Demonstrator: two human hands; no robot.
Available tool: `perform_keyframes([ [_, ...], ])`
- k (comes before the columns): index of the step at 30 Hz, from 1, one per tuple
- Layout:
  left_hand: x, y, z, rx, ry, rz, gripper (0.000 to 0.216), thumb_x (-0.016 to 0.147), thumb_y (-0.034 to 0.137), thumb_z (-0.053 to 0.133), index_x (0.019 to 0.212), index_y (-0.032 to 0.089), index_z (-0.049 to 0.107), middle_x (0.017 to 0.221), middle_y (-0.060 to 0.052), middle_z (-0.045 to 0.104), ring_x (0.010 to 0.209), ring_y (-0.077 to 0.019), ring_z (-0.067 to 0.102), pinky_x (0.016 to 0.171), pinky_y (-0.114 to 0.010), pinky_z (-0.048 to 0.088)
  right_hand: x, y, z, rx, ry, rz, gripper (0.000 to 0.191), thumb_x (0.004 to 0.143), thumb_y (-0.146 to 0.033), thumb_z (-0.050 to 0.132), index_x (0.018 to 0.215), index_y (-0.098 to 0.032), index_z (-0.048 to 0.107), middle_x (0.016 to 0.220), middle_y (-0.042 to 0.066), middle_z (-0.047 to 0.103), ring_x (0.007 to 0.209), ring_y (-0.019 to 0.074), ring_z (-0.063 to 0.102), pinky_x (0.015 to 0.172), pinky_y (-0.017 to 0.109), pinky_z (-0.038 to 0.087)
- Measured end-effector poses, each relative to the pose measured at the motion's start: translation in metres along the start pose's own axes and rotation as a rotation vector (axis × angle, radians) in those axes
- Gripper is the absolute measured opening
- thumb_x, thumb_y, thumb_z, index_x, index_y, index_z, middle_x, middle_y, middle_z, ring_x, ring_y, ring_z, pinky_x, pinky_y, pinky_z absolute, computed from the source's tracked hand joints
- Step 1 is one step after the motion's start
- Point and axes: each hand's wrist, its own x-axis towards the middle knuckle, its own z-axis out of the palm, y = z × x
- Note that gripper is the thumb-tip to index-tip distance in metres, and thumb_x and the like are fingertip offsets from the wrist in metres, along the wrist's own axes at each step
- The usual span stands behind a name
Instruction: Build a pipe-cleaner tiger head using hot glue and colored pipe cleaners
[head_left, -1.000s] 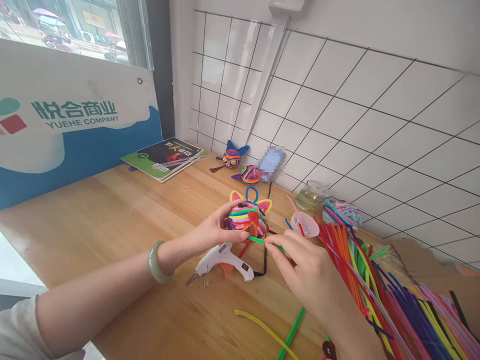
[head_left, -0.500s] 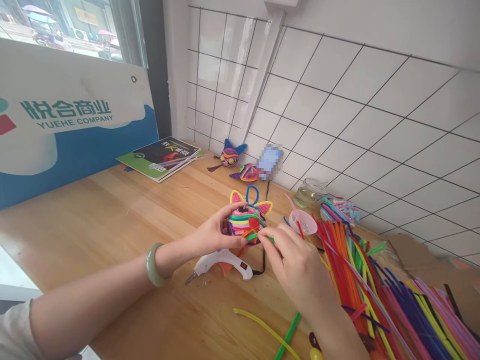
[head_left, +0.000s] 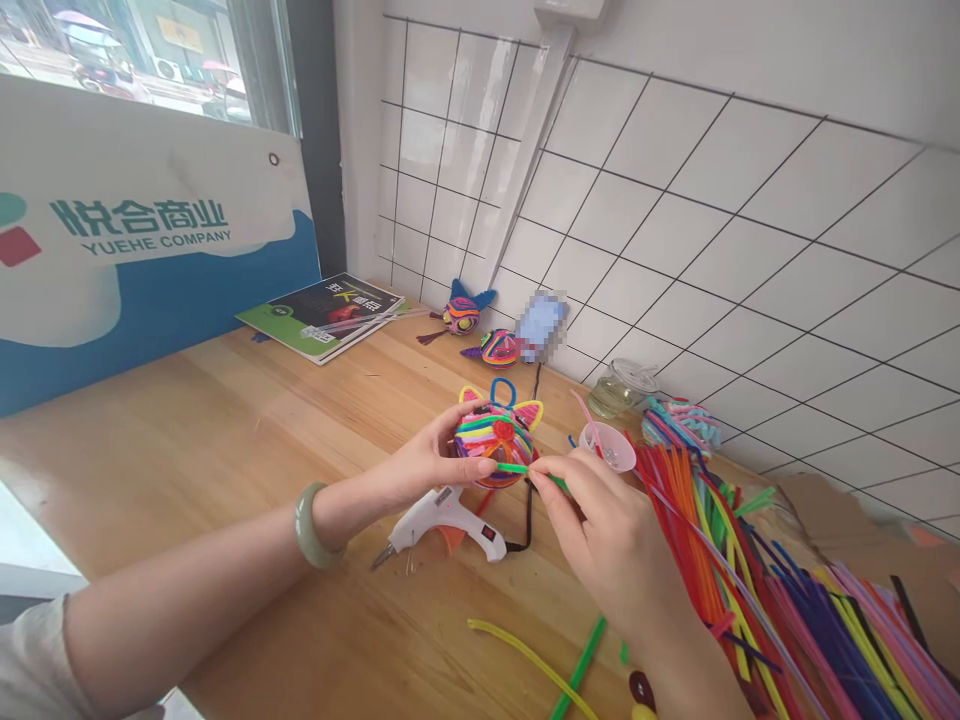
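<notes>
My left hand (head_left: 439, 448) is closed round the left side of a round ornament (head_left: 495, 432) covered in striped, coloured pipe cleaners. The ornament has pink ears edged in yellow, a blue loop on top and a red coil on its front. A short green pipe cleaner (head_left: 513, 468) runs across its lower front, its left end by my left thumb. My right hand (head_left: 592, 510) pinches that pipe cleaner between thumb and forefinger. Just below the ornament, a white hot glue gun (head_left: 442, 515) lies on the table, its nozzle pointing left.
Many loose pipe cleaners (head_left: 697, 530) spread along the right side, near a pink bowl (head_left: 616, 447) and a glass jar (head_left: 621, 388). Two similar ornaments stand by the wall, close to a blurred phone (head_left: 541, 326). Booklets (head_left: 322, 318) lie at the back left.
The ornament has tipped, so its ears look lower and more of its front shows. My right hand has shifted slightly right, and more of the green pipe cleaner shows between my hands.
</notes>
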Motion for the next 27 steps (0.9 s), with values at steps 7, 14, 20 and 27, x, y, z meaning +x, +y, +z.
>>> perform_keyframes([
  [7, 0.001, -0.001, 0.001, 0.025, -0.012, 0.016, 0.075, 0.067, 0.018, 0.081, 0.133, 0.024, 0.045, 0.134, -0.011, 0.056, 0.122, -0.0295, 0.054, 0.100, -0.041, 0.044, 0.000, 0.001, 0.003, -0.053, -0.046, -0.037, 0.015, 0.095, -0.018, 0.048, 0.087, -0.017, 0.062, 0.073, 0.001, 0.056, 0.062, 0.0119, 0.058, 0.058, 0.024, 0.042],
  [14, 0.001, -0.006, 0.001, 0.084, -0.067, 0.075, 0.078, 0.066, 0.013, 0.080, 0.134, 0.024, 0.042, 0.126, -0.011, 0.061, 0.117, -0.0265, 0.058, 0.097, -0.039, 0.047, 0.000, -0.002, 0.010, -0.116, 0.014, -0.055, 0.014, 0.095, -0.018, 0.048, 0.089, -0.014, 0.061, 0.076, 0.004, 0.059, 0.071, 0.0151, 0.062, 0.063, 0.025, 0.044],
  [20, 0.001, -0.007, 0.004, 0.085, -0.064, 0.093, 0.077, 0.066, 0.012, 0.080, 0.132, 0.023, 0.043, 0.128, -0.012, 0.060, 0.116, -0.0261, 0.058, 0.094, -0.037, 0.049, 0.001, -0.004, 0.018, -0.145, 0.080, -0.062, 0.009, 0.093, -0.015, 0.051, 0.091, -0.015, 0.060, 0.076, 0.004, 0.060, 0.067, 0.0149, 0.060, 0.061, 0.026, 0.042],
  [27, 0.002, -0.007, 0.005, 0.052, -0.007, 0.116, 0.074, 0.062, 0.010, 0.081, 0.128, 0.024, 0.049, 0.132, -0.011, 0.055, 0.112, -0.0270, 0.060, 0.090, -0.036, 0.051, 0.001, -0.009, 0.027, -0.184, 0.147, -0.068, 0.007, 0.091, -0.011, 0.054, 0.086, -0.015, 0.059, 0.072, 0.004, 0.060, 0.065, 0.0149, 0.059, 0.058, 0.027, 0.041],
])
